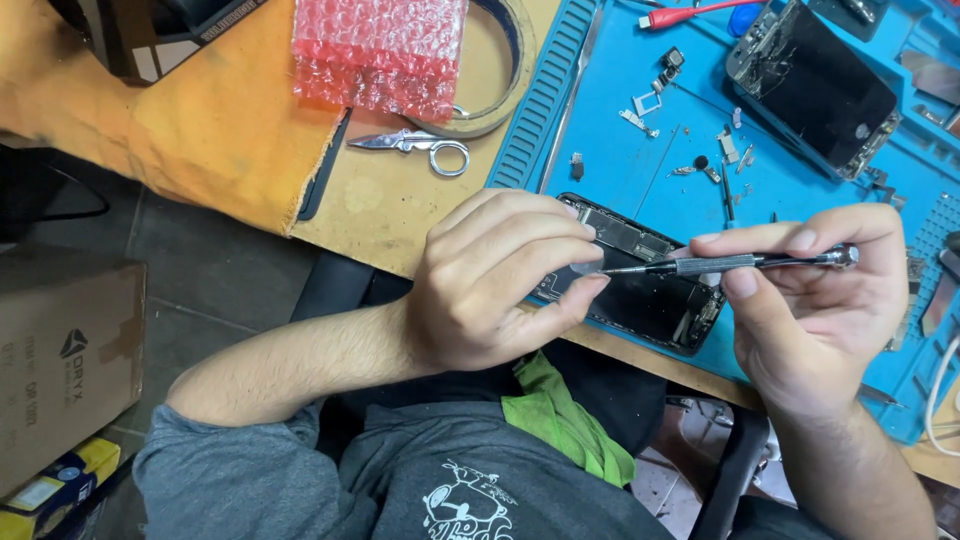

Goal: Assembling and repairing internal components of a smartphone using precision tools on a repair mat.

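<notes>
Head view: right hand (810, 300) clamped on screwdriver (740, 263), left hand (500, 280) pinching its tip, above opened phone (650, 295) on blue mat (610, 120). Risk (likely): slipped tip dropping something tiny among loose screws (700, 165).

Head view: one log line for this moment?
left hand: pinching screwdriver tip | right hand: gripping screwdriver | opened phone: under hands, on blue mat

Two hands work here, a left hand (490, 285) and a right hand (815, 320), sharing one precision screwdriver (730, 263). Two opened phones lie on one blue repair mat (620, 190): an opened phone body (650, 300) and a cracked screen assembly (810, 85). There is one pair of scissors (415, 145), one pink bubble-wrap sheet (380, 50), one tape roll (505, 90), and perhaps a dozen loose small parts (690, 150).
</notes>
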